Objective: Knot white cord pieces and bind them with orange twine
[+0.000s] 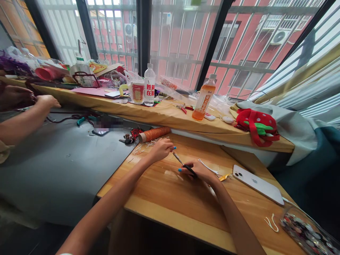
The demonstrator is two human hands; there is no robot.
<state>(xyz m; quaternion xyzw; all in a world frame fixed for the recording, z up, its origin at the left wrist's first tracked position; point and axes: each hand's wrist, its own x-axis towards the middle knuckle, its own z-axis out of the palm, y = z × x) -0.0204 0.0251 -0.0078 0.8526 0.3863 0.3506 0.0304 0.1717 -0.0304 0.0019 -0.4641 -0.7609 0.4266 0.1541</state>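
Note:
Over the wooden table, my right hand (198, 170) is closed round the black handle of a pair of scissors (178, 158). The blades point up and left to the fingertips of my left hand (161, 149). Those fingers are pinched together, and whatever they hold is too small to make out. Beside my right hand lie white cords (208, 165) and a yellow-handled tool (225, 177). A spool of orange thread (155, 134) rests behind my left hand, with cut white cord ends (138, 150) scattered near it.
A white phone (257, 184), a short white cord (272, 223) and a clear box of beads (309, 230) lie at right. Bottles, one of orange drink (204, 99), and a red bag (256, 124) stand on the sill. Another person's hands (39, 101) work at left.

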